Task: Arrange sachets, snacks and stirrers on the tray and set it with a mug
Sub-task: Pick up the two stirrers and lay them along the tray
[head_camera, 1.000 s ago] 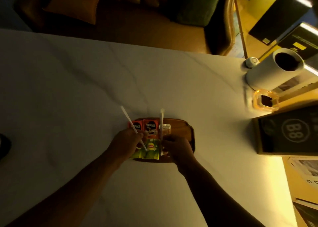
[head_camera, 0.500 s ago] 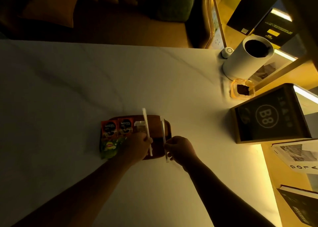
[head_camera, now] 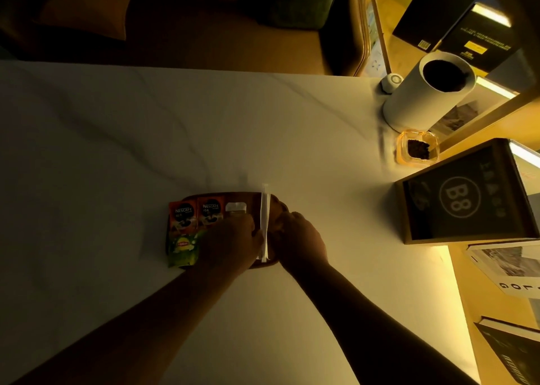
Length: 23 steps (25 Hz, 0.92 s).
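Note:
A dark brown tray (head_camera: 279, 206) lies on the white table (head_camera: 117, 139). Its left part holds two red Nescafe sachets (head_camera: 181, 215) (head_camera: 210, 211), a green Lipton sachet (head_camera: 183, 249) below them and a small white sachet (head_camera: 235, 207). Two white paper-wrapped stirrers (head_camera: 265, 218) lie side by side, lengthwise, on the tray's right part. My left hand (head_camera: 230, 238) touches them from the left and covers the tray's middle. My right hand (head_camera: 301, 235) closes in from the right, fingers curled at the stirrers. A tall white cylindrical vessel (head_camera: 420, 98) stands far right.
An amber glass dish (head_camera: 418, 150) with dark contents sits by the vessel. A black B8 box (head_camera: 464, 197) and books (head_camera: 508, 265) line the right edge. A small round white device (head_camera: 393, 82) sits at the back right. A sofa (head_camera: 175, 19) lies beyond the table.
Each hand held one stirrer up off the tray; now both stirrers lie together on the tray's right part, with my hands lowered on either side of them.

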### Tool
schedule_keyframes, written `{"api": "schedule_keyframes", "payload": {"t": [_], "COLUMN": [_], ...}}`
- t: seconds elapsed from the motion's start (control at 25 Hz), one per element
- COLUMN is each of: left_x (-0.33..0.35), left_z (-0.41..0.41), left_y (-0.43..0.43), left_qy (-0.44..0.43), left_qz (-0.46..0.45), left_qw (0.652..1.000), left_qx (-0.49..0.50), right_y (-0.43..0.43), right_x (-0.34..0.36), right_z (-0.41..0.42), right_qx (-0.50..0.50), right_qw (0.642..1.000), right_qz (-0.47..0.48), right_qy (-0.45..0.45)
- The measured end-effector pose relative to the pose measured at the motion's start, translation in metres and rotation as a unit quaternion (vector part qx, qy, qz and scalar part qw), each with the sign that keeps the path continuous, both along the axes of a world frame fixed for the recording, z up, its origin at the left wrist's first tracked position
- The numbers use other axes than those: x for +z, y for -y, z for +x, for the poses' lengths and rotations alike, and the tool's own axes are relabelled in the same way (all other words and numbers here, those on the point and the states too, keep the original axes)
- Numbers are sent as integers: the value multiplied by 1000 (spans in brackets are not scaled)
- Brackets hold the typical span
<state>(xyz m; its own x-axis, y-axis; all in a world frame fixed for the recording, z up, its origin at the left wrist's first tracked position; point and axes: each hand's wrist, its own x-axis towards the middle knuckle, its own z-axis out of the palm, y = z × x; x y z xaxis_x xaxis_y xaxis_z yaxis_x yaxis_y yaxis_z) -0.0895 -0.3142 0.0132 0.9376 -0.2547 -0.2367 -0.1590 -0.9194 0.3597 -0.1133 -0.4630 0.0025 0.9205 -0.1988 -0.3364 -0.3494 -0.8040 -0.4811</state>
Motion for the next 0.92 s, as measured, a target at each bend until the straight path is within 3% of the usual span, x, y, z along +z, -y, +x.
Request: {"api": "schedule_keyframes", "payload": {"t": [0.12, 0.28, 0.68, 0.92], "left_x": [-10, -15, -14, -14], "left_z": [-8, -8, -10, -13], "left_y": [-8, -16, -19, -15], "left_qy": [79, 61, 56, 71], "left_qz": [-13, 36, 107, 69], "left_qw": [985, 977, 969, 967], "left_qx": [-154, -204, -217, -235], "right_y": [8, 13, 7, 11], "right_x": [-7, -20, -21, -11], "right_z": [-22, -29, -24, -26], "right_qx": [199, 298, 318, 307], "right_qw": [974, 947, 938, 942], "right_qz": [-87, -112, -138, -125], "right_qy": [65, 50, 29, 51]}}
